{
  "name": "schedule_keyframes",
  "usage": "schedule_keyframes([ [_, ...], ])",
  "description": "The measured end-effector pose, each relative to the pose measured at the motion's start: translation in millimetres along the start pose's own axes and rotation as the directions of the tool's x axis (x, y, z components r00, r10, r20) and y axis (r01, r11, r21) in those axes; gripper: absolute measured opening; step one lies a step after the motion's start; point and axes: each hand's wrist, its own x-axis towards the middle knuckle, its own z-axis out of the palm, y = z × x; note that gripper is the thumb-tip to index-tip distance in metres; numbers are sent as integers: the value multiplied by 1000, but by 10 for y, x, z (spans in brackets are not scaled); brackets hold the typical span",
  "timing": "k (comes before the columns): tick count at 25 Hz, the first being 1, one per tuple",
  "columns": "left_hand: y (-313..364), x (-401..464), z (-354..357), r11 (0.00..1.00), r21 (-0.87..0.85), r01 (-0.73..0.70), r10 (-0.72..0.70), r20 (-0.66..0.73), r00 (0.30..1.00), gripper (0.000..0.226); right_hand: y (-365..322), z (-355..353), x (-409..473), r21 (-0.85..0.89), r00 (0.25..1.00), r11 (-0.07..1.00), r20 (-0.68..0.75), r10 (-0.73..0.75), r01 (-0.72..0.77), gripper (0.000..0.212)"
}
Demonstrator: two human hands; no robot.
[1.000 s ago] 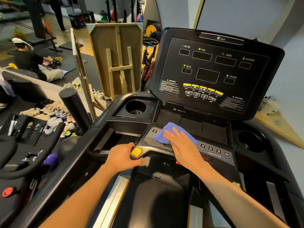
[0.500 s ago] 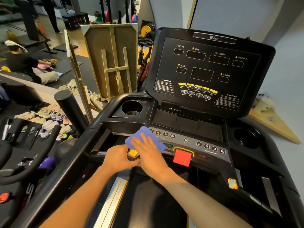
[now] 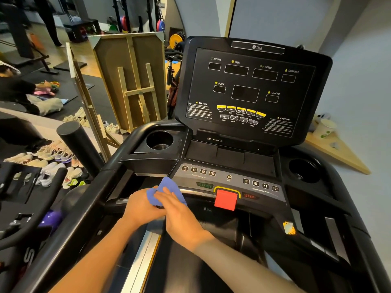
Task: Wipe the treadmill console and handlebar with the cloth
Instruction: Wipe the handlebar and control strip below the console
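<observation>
Head view, gym floor. Treadmill console upright ahead, displays dark; keypad strip below it with number keys, START and STOP labels. Red stop button sits at the middle of the handlebar, a silver stretch of bar showing to its left.

Blue cloth bunched at the left end of that bar, just below the keypad's left corner. Right hand lies over the cloth, fingers stretched forward and pressing it down onto the bar; grip apart, not closed around the fabric. Left hand just beside and touching the right, curled over the bar end, a fold of cloth draped against its knuckles. Whether it clamps the bar itself or the cloth too: cannot tell, motion blur here.

Cup holders flank the console. Left of the treadmill: black foam roller, rows of shoes on the floor, wooden easel leaning upright. Paper cup on a wooden shelf at right
</observation>
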Motion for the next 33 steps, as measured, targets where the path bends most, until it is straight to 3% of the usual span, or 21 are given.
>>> schedule_keyframes([
  [1,-23,13,24,999,-11,34,-33,21,999,21,306,-180,-56,76,981,985,102,-163,156,35],
  [2,-44,41,39,993,-13,114,-113,65,991,17,285,-332,-316,52,955,960,102,-279,275,35],
  [3,-84,66,55,982,-20,187,-184,99,978,13,212,-368,-486,210,855,900,290,-430,382,35],
  [4,-123,80,59,975,-7,222,-220,77,972,13,287,-438,-534,159,789,854,327,-519,496,36],
  [6,-106,78,15,992,96,86,-85,-18,996,15,227,-581,-519,158,718,764,268,-643,625,45],
  [8,-79,42,8,988,108,-109,114,-40,993,22,106,-835,-464,332,752,740,118,-648,585,43],
  [10,-28,20,2,989,126,-72,79,-50,996,31,-99,-1187,-331,450,793,688,-82,-604,570,36],
  [12,26,28,-7,983,181,-33,44,-57,997,38,-233,-1467,-118,329,740,666,-212,-639,670,36],
  [13,17,36,-9,979,200,-42,53,-50,997,40,-283,-1551,-38,198,674,644,-229,-702,739,38],
  [15,43,34,-38,979,202,-37,45,-37,998,40,-205,-1542,157,-28,578,582,-80,-812,813,46],
  [18,45,22,-30,983,182,-29,37,-37,999,39,156,-1334,239,-231,544,494,281,-791,838,52],
  [20,46,43,-25,981,191,-23,32,-43,999,40,445,-1216,239,-331,464,358,336,-820,873,60],
  [23,33,45,-22,982,188,-13,21,-39,999,43,762,-1262,265,-349,400,291,301,-865,891,67],
  [25,34,36,-25,982,190,-13,18,-26,1000,43,962,-1334,252,-400,400,275,274,-875,874,73],
  [33,-30,48,-1,978,211,3,0,-16,1000,45,1651,-1817,45,-491,517,350,259,-816,798,93],
])
